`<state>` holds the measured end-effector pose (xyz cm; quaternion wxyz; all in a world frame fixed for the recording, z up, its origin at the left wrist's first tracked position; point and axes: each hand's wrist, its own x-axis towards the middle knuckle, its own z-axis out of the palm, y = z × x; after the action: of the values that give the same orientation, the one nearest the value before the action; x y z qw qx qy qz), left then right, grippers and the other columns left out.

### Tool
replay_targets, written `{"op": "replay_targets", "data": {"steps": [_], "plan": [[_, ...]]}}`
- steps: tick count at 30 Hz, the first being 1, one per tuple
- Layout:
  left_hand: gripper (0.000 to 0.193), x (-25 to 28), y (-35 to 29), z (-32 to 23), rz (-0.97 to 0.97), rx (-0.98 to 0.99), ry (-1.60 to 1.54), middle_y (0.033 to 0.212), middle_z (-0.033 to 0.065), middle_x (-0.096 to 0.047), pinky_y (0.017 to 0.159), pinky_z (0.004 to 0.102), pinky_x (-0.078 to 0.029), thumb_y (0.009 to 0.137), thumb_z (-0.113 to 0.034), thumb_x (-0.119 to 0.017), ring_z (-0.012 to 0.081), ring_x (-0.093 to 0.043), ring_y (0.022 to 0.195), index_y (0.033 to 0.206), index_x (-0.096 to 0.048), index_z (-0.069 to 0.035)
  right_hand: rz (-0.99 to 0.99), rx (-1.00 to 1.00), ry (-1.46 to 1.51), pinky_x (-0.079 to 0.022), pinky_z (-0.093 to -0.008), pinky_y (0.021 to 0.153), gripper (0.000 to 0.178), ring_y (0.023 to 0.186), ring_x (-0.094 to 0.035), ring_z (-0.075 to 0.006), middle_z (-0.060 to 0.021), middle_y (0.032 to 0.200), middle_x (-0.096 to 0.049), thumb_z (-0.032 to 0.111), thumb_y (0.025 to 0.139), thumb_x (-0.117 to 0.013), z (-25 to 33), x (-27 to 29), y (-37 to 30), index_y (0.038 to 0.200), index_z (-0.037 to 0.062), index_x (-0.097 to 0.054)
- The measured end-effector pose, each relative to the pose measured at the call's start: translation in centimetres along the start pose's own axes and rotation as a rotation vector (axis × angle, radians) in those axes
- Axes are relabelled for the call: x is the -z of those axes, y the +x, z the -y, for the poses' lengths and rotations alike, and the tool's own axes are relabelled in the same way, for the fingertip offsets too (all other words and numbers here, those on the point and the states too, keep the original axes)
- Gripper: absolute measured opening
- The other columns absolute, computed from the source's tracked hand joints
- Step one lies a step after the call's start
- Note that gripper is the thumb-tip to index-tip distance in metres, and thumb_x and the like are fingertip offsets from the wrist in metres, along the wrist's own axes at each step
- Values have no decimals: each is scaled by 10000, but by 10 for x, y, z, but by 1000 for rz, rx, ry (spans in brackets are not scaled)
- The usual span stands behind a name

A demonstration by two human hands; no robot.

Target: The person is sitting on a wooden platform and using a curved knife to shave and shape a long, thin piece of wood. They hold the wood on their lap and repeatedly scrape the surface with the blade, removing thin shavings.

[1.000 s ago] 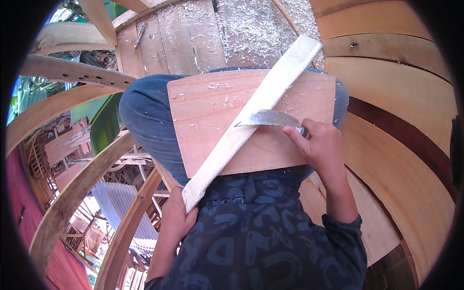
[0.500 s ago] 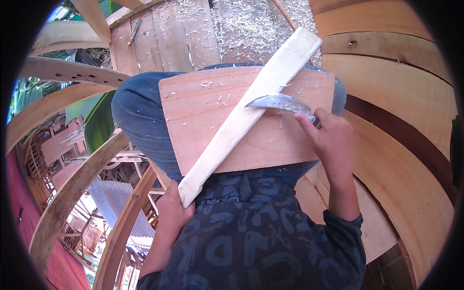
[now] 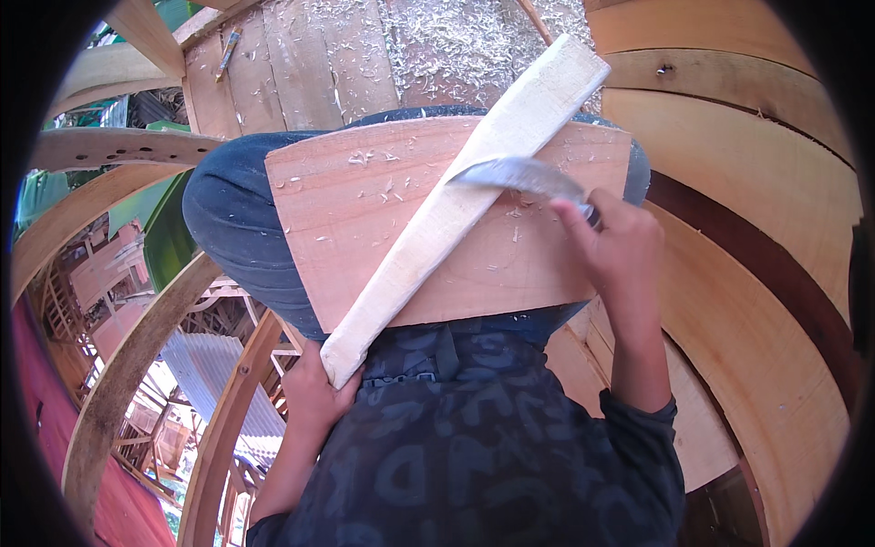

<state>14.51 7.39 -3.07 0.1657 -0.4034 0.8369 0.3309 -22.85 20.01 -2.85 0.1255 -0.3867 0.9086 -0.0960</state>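
Observation:
A long pale piece of wood (image 3: 437,214) lies slantwise over a flat reddish board (image 3: 365,219) on my lap. It widens toward its far end, which sticks out past the board. My left hand (image 3: 314,387) is closed around the narrow near end, beside my waist. In my right hand (image 3: 622,242) is a knife with a curved blade (image 3: 519,173), gripped by its handle, which the fingers mostly hide. The blade reaches left across the wood, its tip near the wood's left edge. A few shavings (image 3: 392,187) are scattered on the board.
Wood shavings (image 3: 447,46) cover much of the plank floor (image 3: 301,64) ahead. A small tube-like object (image 3: 228,55) lies there at the left. Curved planks (image 3: 729,137) rise on my right. Wooden ribs (image 3: 137,346) stand on my left, with gaps between them.
The board, the wood and my left hand appear slightly farther left. The knife has moved a little up and left along the wood, and its blade is blurred now.

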Motion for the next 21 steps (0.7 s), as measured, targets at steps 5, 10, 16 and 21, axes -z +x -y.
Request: {"op": "replay_targets", "data": {"steps": [5,10,16,21], "plan": [[602,-2,5,10,-18,-90,26,673,182,-585,533,437,-476,717,-492,-796,384,-612,595,920,-513,-1,52,-131,82,-442,-399,464,583,498,-582,-343,-154,539,-555,559,824,-695,2,-2,-4,605,35,-558],[597,5,7,2,47,18,52,721,181,-640,571,415,-502,695,-436,-822,367,-659,650,1022,-577,-1,79,53,-8,-441,-403,459,586,497,-598,-322,-139,521,-551,585,824,-678,12,-8,-18,605,53,-568],[508,0,11,0,16,40,-58,751,171,-674,612,384,-530,660,-327,-845,338,-689,683,996,-638,-6,9,-115,-51,-427,-394,437,582,470,-578,-315,-116,514,-555,590,824,-675,-13,0,-7,604,61,-572],[483,-2,14,1,3,12,-144,769,167,-688,626,369,-538,653,-295,-847,313,-704,694,978,-641,-3,71,65,-21,-425,-382,427,573,465,-579,-301,-113,502,-541,585,807,-694,8,-6,-16,600,68,-563]]}}
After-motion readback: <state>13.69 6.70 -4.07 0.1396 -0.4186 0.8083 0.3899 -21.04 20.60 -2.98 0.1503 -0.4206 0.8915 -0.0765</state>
